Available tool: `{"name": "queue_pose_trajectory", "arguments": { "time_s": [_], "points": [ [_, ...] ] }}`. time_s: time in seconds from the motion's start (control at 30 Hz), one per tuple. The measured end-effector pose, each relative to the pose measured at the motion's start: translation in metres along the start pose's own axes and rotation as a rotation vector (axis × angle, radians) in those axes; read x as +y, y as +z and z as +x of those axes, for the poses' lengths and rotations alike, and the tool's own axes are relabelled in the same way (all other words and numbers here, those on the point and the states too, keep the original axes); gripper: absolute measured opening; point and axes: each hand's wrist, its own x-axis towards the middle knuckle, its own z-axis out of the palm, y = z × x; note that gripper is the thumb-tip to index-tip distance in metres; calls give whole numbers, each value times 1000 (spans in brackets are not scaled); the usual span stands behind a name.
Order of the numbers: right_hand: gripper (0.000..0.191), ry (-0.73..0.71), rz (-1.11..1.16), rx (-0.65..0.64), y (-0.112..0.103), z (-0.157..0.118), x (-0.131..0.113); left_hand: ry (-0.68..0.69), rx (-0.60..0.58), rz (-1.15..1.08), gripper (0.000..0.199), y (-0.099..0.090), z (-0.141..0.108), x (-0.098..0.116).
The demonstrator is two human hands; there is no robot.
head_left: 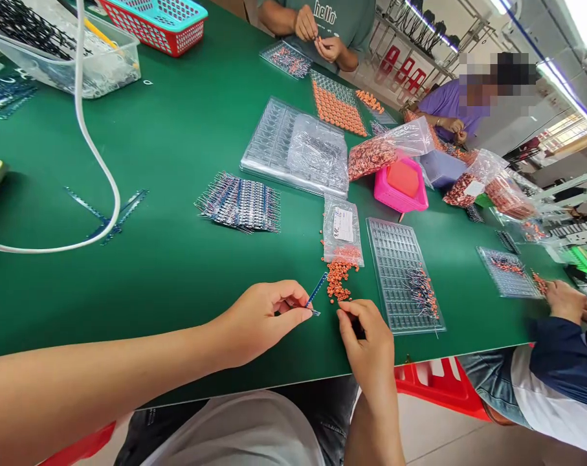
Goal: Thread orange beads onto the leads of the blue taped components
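Observation:
My left hand (pixel 261 320) pinches a narrow blue circuit board strip (pixel 317 290), which angles up from the fingertips. To its right, my right hand (pixel 371 340) has thumb and forefinger together at the lower edge of a pile of small orange round parts (pixel 338 278); whatever is between those fingertips is too small to make out. A labelled clear plastic bag (pixel 342 226) lies at the top of the pile. Beyond my left hand sits a stack of blue-and-white circuit board strips (pixel 239 204). Right of the pile, a clear ribbed tray (pixel 395 272) holds wired orange-ended pieces (pixel 423 294).
Stacked clear trays (pixel 268 142), a pink basket (pixel 400 194) and a bag of reddish parts (pixel 373 155) stand further back. A white cable (pixel 96 155) loops across the left. Co-workers sit opposite and to the right; one person's hand (pixel 565 301) is beside another tray (pixel 509 275).

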Motion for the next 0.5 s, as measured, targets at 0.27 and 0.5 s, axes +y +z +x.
{"name": "queue_pose_trajectory", "arguments": {
  "time_s": [0.27,0.5],
  "points": [
    [15,-65,-166,-70,8,10,-6,-14,-4,-28,21,0,1,3],
    [7,-51,-216,-49,13,18,-1,-58,11,-116,17,2,1,4]
  ]
}}
